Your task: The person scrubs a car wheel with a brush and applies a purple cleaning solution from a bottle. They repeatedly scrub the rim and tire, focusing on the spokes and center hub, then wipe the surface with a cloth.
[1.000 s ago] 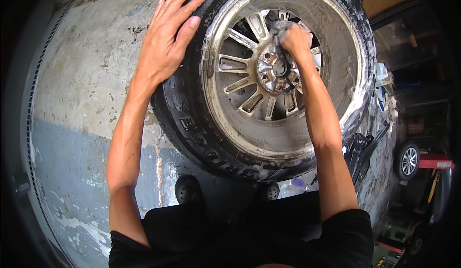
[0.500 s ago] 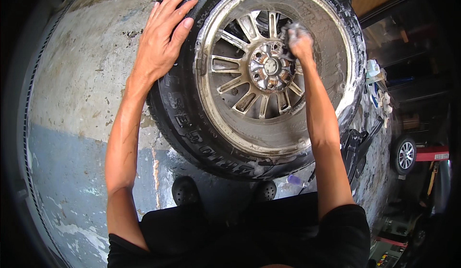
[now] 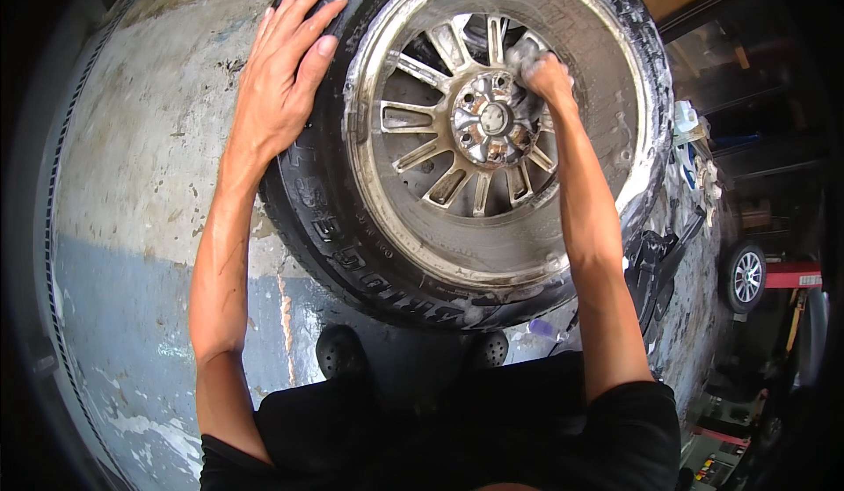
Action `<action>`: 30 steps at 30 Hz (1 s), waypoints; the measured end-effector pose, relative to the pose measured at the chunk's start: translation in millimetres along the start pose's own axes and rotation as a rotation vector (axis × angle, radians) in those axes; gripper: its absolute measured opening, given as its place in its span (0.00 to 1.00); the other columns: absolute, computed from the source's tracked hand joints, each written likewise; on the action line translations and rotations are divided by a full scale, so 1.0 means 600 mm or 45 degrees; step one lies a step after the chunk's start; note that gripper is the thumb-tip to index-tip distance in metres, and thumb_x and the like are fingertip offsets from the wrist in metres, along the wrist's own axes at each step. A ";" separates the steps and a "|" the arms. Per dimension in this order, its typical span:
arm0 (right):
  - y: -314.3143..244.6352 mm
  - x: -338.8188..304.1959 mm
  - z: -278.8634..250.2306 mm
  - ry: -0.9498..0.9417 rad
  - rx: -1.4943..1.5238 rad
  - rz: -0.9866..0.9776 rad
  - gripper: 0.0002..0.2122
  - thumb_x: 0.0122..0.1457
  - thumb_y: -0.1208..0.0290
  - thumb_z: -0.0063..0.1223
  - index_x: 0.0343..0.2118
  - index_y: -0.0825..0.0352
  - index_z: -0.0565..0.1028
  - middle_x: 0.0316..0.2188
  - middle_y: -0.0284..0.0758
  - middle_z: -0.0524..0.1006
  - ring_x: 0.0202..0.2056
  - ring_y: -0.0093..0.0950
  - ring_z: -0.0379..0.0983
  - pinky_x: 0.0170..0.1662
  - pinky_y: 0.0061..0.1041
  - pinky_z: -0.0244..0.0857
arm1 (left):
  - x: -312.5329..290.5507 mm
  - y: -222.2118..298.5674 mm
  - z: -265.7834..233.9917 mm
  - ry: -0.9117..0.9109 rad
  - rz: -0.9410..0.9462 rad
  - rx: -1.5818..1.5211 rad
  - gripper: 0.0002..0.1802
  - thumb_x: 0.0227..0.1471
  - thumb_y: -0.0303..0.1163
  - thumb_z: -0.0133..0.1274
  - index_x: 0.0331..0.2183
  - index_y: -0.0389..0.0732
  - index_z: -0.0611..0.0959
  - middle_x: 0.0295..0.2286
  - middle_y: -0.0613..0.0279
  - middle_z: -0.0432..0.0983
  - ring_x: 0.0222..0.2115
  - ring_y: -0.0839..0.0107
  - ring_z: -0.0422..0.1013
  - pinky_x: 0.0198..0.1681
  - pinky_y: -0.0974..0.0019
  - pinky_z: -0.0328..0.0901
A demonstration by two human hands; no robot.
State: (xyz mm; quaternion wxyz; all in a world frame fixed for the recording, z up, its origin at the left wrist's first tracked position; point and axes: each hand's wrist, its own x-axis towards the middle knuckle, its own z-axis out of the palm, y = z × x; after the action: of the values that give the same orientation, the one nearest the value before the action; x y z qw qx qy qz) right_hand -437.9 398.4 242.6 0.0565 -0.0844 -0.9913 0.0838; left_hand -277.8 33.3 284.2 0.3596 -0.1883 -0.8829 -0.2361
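Observation:
A black tyre [image 3: 303, 201] on a metal alloy wheel [image 3: 410, 118] lies with the wheel's hollow inner side facing up. Dirt and suds streak its barrel, and the hub [image 3: 495, 120] has rusty patches. My left hand [image 3: 286, 73] rests on the tyre's left sidewall, fingers stretched out and holding nothing. Inside the wheel, my right hand [image 3: 551, 80] grips a grey, soapy scrubbing wad [image 3: 525, 55] against the spokes at the upper right of the hub. Motion blurs the wad, so its exact kind is unclear.
My dark clogs [image 3: 339, 352] stand just below the tyre on the wet, grey-painted floor [image 3: 132, 306]. Black parts [image 3: 655, 267] and a small purple item [image 3: 542, 327] lie at the right. Farther right, another wheel [image 3: 745, 278] stands beside a red beam [image 3: 791, 276].
The wheel and tyre have shifted slightly left, with my left hand moving left and a little down on them. My right hand has moved the wad a short way left.

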 end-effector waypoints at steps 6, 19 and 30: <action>0.102 -0.010 -0.040 0.195 -0.053 -0.225 0.17 0.57 0.58 0.45 0.35 0.65 0.80 0.39 0.51 0.78 0.41 0.48 0.75 0.48 0.44 0.67 | 0.002 -0.001 0.006 0.070 -0.020 -0.096 0.24 0.63 0.47 0.39 0.54 0.49 0.75 0.59 0.63 0.62 0.63 0.59 0.50 0.66 0.52 0.41; 0.179 -0.017 0.021 0.275 -0.334 -0.344 0.12 0.55 0.72 0.44 0.34 0.72 0.78 0.48 0.55 0.71 0.47 0.49 0.72 0.50 0.42 0.68 | 0.012 0.012 0.013 0.077 0.031 -0.153 0.23 0.63 0.46 0.39 0.54 0.47 0.75 0.59 0.62 0.63 0.63 0.59 0.50 0.66 0.54 0.41; 0.266 -0.006 -0.002 -0.430 0.569 -0.598 0.10 0.55 0.74 0.55 0.40 0.69 0.79 0.34 0.31 0.80 0.38 0.20 0.71 0.45 0.22 0.65 | 0.020 0.006 0.027 0.096 0.055 -0.102 0.26 0.64 0.49 0.35 0.54 0.48 0.75 0.60 0.63 0.61 0.64 0.60 0.48 0.67 0.54 0.39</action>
State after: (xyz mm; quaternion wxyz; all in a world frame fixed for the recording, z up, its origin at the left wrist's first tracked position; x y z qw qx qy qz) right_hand -409.2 553.1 215.1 -0.0733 0.1751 -0.9361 0.2960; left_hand -292.9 47.2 283.7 0.3897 -0.2124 -0.8544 -0.2702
